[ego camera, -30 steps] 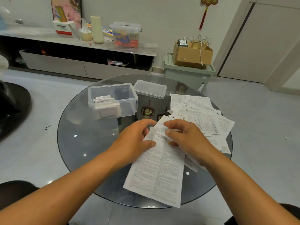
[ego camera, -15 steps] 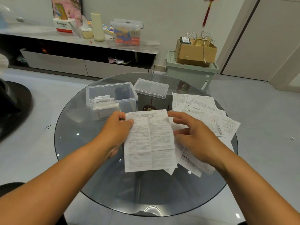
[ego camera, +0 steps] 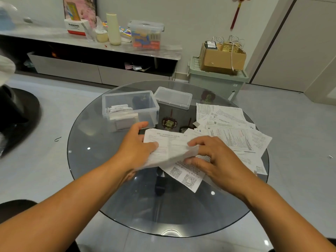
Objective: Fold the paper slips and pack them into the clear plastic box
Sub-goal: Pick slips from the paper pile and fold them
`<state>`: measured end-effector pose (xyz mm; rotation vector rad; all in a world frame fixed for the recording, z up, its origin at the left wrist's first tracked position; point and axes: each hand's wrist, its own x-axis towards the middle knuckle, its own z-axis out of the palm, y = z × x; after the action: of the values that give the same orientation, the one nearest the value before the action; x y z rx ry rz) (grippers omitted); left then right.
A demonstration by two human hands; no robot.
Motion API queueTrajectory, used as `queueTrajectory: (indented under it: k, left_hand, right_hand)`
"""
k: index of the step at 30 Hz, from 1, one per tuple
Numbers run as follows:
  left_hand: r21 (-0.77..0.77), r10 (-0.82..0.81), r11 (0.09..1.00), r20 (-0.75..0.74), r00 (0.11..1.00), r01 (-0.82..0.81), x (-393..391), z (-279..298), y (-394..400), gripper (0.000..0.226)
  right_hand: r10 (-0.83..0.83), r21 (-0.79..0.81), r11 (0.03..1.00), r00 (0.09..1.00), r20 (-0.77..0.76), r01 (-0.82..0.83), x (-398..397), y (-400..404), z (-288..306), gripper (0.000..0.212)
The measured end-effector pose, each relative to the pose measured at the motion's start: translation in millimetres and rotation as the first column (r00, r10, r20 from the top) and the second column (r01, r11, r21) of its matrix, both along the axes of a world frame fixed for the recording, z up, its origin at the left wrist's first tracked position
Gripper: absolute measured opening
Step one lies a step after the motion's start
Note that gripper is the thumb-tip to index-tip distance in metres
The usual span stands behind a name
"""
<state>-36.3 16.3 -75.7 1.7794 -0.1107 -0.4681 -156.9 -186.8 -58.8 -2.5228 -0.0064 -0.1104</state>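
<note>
A printed paper slip [ego camera: 172, 145] lies bent over in front of me on the round glass table [ego camera: 101, 179]. My left hand [ego camera: 135, 148] grips its left edge and my right hand [ego camera: 211, 157] pinches its right edge, the lower half doubled up towards the top. Behind the left hand stands the clear plastic box [ego camera: 130, 106], open, with several folded slips [ego camera: 120, 113] stacked at its left end. Its lid [ego camera: 172, 98] lies just right of it. A loose pile of unfolded slips [ego camera: 234, 128] spreads over the table's right side.
A slip with QR codes [ego camera: 185, 176] lies under my right hand. Dark ornaments [ego camera: 169, 122] show through the glass. Beyond the table are a low cabinet [ego camera: 91, 48] with a storage tub, and a green bin [ego camera: 216, 79] bearing a cardboard box.
The slip was lifted off the pile and held flat between both hands; now its lower half has been brought up, so it is bent roughly in half. Both hands stayed on its edges.
</note>
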Motion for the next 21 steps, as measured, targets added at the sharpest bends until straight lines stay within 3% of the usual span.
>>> queueTrajectory:
  k: [2,4,7,9,11,15,17,19,21]
  left_hand:
    - [-0.075,-0.028,0.997,-0.032,0.999,0.025,-1,1,2,0.066]
    - [-0.183,-0.043,0.983,-0.115,0.992,0.021,-4,6,2,0.049]
    - [-0.274,-0.1,0.961,-0.263,0.959,0.025,-7,15,2,0.026]
    - [-0.342,-0.154,0.94,-0.359,0.921,0.024,-7,18,4,0.05]
    - [-0.381,-0.2,0.923,-0.366,0.909,0.049,-8,22,4,0.063]
    - [-0.349,-0.157,0.935,-0.248,0.956,0.063,-14,18,2,0.034]
    - [-0.325,-0.127,0.945,-0.245,0.961,0.042,-13,13,2,0.026]
    - [-0.343,-0.117,0.939,-0.278,0.953,0.015,-13,12,2,0.02]
    - [-0.305,-0.125,0.952,-0.277,0.953,0.036,-14,13,1,0.015]
  right_hand:
    - [-0.055,0.086,0.994,0.996,-0.068,0.061,1,0,-3,0.021]
    - [-0.136,0.18,0.971,0.984,-0.117,0.155,1,-1,-3,0.036]
    - [-0.183,0.271,0.938,0.974,-0.137,0.214,2,-1,0,0.037]
    - [-0.2,0.29,0.926,0.965,-0.168,0.242,2,2,2,0.033]
    - [-0.222,0.293,0.915,0.952,-0.211,0.278,2,4,2,0.035]
    - [-0.267,0.34,0.883,0.942,-0.205,0.324,2,6,4,0.028]
    - [-0.3,0.47,0.802,0.929,-0.218,0.369,4,8,6,0.022]
    - [-0.319,0.614,0.673,0.911,-0.261,0.411,6,9,7,0.045]
    - [-0.354,0.673,0.617,0.908,-0.225,0.408,7,11,9,0.058]
